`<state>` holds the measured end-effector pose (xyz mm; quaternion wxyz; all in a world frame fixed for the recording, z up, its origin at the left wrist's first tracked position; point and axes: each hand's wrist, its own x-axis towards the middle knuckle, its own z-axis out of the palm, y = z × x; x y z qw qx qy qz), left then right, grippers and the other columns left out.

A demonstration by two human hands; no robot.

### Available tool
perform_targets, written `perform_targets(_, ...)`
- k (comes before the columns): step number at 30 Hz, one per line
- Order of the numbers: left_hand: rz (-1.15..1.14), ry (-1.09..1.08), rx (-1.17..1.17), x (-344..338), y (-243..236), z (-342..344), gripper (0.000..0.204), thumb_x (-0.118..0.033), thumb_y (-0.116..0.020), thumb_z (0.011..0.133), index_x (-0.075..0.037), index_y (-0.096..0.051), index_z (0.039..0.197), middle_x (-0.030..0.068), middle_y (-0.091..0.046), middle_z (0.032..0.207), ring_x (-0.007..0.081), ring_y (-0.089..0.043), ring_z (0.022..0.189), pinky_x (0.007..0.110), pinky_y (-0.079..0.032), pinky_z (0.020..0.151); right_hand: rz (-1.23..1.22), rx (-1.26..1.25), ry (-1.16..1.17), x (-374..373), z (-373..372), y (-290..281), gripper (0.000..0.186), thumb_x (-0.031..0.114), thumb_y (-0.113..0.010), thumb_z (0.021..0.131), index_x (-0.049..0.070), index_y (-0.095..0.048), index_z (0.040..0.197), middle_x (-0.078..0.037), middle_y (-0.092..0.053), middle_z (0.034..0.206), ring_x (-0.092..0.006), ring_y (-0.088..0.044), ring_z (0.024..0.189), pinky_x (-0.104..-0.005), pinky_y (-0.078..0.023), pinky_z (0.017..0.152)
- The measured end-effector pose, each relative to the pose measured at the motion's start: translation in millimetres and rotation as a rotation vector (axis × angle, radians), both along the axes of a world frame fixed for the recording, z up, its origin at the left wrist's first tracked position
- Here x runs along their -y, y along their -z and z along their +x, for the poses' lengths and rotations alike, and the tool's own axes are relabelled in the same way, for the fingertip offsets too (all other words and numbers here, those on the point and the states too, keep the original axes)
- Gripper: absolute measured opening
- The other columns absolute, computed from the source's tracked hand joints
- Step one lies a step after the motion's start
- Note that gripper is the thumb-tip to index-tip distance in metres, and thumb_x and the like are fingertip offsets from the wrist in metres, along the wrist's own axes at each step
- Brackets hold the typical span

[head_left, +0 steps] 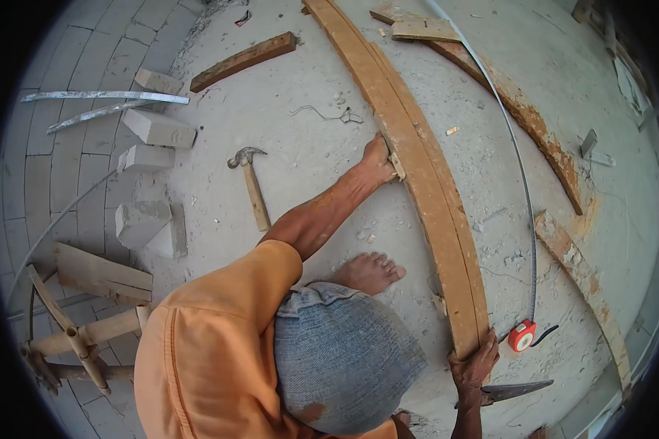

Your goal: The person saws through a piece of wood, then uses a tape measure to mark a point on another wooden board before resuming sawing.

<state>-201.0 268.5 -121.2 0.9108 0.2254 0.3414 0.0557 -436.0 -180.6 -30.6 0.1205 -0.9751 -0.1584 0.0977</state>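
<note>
Two long brown wooden planks (426, 172), laid against each other with a dark seam between them, run from the far middle to the near right. My left hand (378, 159) is closed on their left edge about midway along, next to a splintered bit of wood; some of its fingers are hidden. At the near end, my right hand (477, 360) has its fingers wrapped round the plank end. A hand saw (518, 391) shows its dark blade beside my right wrist, its handle hidden. Right of the planks sits a red tape measure (522, 336), its long blade (516, 139) drawn far out.
A claw hammer (251, 186) lies left of my left arm. Concrete blocks (159, 129) and metal strips (99, 95) are farther left. A short timber (243, 61) lies far left; rough boards (531, 117) lie on the right. My bare foot (366, 274) is near the planks.
</note>
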Motion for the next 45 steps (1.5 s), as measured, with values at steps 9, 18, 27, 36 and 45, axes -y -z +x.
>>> perform_targets(9, 0.386, 0.241, -0.146, -23.6, -47.9, -54.6, 0.065, -0.048, -0.046, 0.099, 0.008, -0.042, 0.133, 0.0259, -0.057, 0.120, 0.0303, -0.060, 0.106, 0.045, -0.051, 0.088, -0.015, -0.181, 0.079, -9.0, 6.7, 14.2, 0.103, 0.024, -0.079, 0.060, -0.002, -0.025, 0.143, -0.026, -0.042, 0.133, -0.0437, -0.042, 0.123, -0.0526, -0.035, 0.103)
perform_targets(18, 0.666, 0.511, -0.231, -25.9, -55.1, -60.9, 0.058, -0.040, -0.071, 0.088, 0.006, -0.054, 0.118, 0.0200, -0.065, 0.103, 0.0228, -0.066, 0.088, 0.040, -0.055, 0.079, -0.143, -0.141, -0.009, -24.7, -19.0, 17.4, 0.110, 0.041, -0.082, 0.058, -0.004, -0.026, 0.142, -0.024, -0.046, 0.123, -0.0413, -0.050, 0.109, -0.0544, -0.041, 0.090)
perform_targets(27, 0.908, 0.696, -0.404, -34.3, -67.6, -48.4, 0.056, -0.045, -0.077, 0.081, 0.008, -0.063, 0.096, 0.0155, -0.068, 0.085, 0.0230, -0.068, 0.071, 0.035, -0.056, 0.061, -0.104, -0.372, -0.050, -18.3, -12.4, 19.1, 0.119, 0.042, -0.086, 0.060, -0.001, -0.017, 0.147, -0.025, -0.037, 0.137, -0.0413, -0.041, 0.123, -0.0547, -0.036, 0.098)
perform_targets(36, 1.019, 1.008, -0.437, -9.2, -187.3, -79.1, 0.061, -0.052, -0.068, 0.086, 0.000, -0.062, 0.117, 0.0152, -0.065, 0.100, 0.0234, -0.064, 0.092, 0.039, -0.054, 0.076, 0.220, -0.461, 0.208, 19.0, -1.9, -65.2, 0.081, 0.030, -0.072, 0.084, -0.007, -0.029, 0.142, -0.028, -0.046, 0.128, -0.0405, -0.053, 0.109, -0.0486, -0.046, 0.089)
perform_targets(45, 0.631, 1.435, -0.571, 11.3, -425.1, -188.0, 0.079, -0.067, -0.050, 0.090, 0.002, -0.060, 0.127, 0.0244, -0.056, 0.131, 0.0355, -0.049, 0.127, 0.049, -0.039, 0.104, 0.595, -0.372, 1.285, 20.8, -191.6, -208.6, 0.043, 0.031, -0.058, 0.095, -0.008, -0.055, 0.077, -0.014, -0.054, 0.066, -0.0226, -0.049, 0.060, -0.0404, -0.040, 0.058)
